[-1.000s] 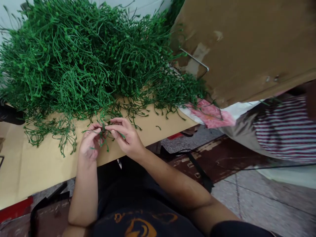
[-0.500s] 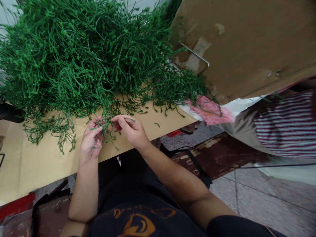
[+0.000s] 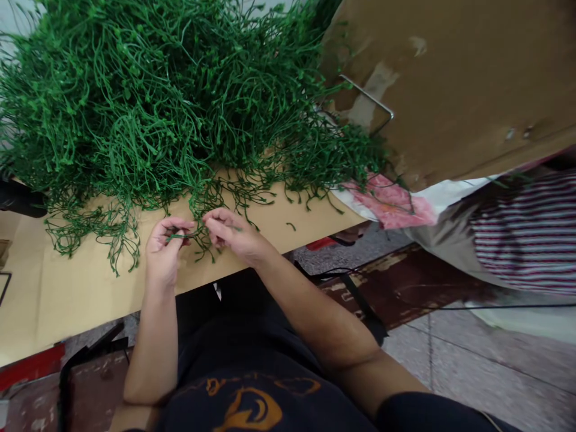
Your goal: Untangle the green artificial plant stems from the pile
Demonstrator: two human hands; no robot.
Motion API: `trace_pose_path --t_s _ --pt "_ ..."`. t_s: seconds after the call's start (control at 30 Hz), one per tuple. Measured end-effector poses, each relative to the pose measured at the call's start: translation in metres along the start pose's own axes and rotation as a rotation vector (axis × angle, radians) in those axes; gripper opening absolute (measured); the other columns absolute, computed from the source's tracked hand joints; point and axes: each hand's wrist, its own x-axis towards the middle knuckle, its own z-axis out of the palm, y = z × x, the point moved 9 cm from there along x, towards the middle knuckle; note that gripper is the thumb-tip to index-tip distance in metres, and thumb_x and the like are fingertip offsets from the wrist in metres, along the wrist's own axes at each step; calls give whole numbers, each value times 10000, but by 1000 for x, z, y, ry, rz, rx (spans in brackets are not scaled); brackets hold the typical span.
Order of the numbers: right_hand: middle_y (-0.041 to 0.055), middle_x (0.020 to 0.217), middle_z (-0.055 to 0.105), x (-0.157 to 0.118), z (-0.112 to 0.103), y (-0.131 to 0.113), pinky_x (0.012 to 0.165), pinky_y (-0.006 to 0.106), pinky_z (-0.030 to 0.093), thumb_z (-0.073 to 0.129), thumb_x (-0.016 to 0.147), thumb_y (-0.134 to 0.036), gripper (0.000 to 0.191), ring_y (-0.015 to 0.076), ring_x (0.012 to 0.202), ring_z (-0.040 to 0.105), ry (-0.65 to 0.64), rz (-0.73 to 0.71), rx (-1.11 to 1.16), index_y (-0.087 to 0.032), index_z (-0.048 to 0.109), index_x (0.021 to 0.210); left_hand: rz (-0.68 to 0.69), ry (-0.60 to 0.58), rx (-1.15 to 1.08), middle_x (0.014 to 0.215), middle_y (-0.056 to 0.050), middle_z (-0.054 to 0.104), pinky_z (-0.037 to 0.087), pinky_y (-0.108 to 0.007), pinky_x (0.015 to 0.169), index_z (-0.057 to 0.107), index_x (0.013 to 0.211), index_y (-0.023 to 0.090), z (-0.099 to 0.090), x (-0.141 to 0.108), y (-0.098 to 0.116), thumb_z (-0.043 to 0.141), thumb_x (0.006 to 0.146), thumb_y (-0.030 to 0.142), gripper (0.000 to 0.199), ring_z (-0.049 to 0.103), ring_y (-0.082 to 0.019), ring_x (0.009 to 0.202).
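A large heap of thin green plastic stems (image 3: 148, 114) covers the back of the tan tabletop (image 3: 85, 288), with loose strands trailing toward me. At the front edge of the heap, my left hand (image 3: 165, 249) pinches a green plastic stem (image 3: 177, 236) between thumb and fingers. Close by on its right, my right hand (image 3: 231, 234) has its thumb and fingers pressed together beside more green strands. A bit of green shows at that hand's fingers, but what they grip is too small to make out. Several strands lie between and under both hands.
A brown board (image 3: 459, 84) with a bent metal wire (image 3: 369, 96) stands at the right. Below it lies pink plastic (image 3: 387, 204). A person in a striped garment (image 3: 526, 234) sits at the far right. A black object (image 3: 20, 199) is at the left edge.
My hands have shifted slightly, and the sprig of strands held between them has dropped lower. The right hand no longer shows a stem lying along its fingers. The view has moved a little.
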Motion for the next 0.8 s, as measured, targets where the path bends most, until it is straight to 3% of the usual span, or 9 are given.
trace_pose_path --t_s 0.13,0.27,0.4,0.47,0.57,0.7,0.8 --pt "-74 568 398 -2 8 -4 468 209 274 681 668 -446 345 37 496 352 -52 -53 -89 -167 478 676 39 -42 14 753 -12 681 501 -204 600 593 752 166 5 -5 6 649 663 166 105 624 -98 664" --pt "-57 580 466 -2 -2 -3 474 211 275 664 674 -413 302 34 481 351 -2 -32 -75 -166 492 660 42 69 29 799 -14 667 484 -199 575 580 773 173 -20 -2 7 659 652 202 147 606 -92 654" --pt "-34 626 546 -1 -8 -1 494 212 320 647 677 -416 279 50 504 408 30 -16 -69 -180 502 699 181 252 108 882 -8 626 460 -176 619 581 793 179 -52 -1 18 651 640 185 169 570 -77 725" --pt "-31 642 539 -1 -5 -3 543 219 366 646 679 -412 274 64 555 458 11 -55 -88 -185 494 700 225 271 134 887 -11 624 453 -177 642 596 808 181 -56 -1 22 651 664 213 157 573 -82 756" --pt "-23 685 512 -1 0 -10 652 242 419 641 694 -402 265 89 663 524 -17 -148 -121 -188 485 705 131 119 181 870 -27 655 458 -209 648 628 835 182 -37 0 11 638 727 336 188 597 -99 737" --pt "-12 705 494 -2 -6 -17 683 260 428 601 746 -415 253 101 677 515 30 -232 -175 -188 490 738 -82 -135 260 738 -30 658 476 -253 604 644 766 170 2 -9 -20 665 684 487 329 600 -136 666" --pt "-12 695 487 -3 -12 -22 671 258 427 582 758 -442 272 101 662 495 82 -274 -217 -186 492 745 -155 -189 199 625 -5 608 451 -233 560 623 687 164 19 -17 -32 673 671 497 337 550 -113 592"
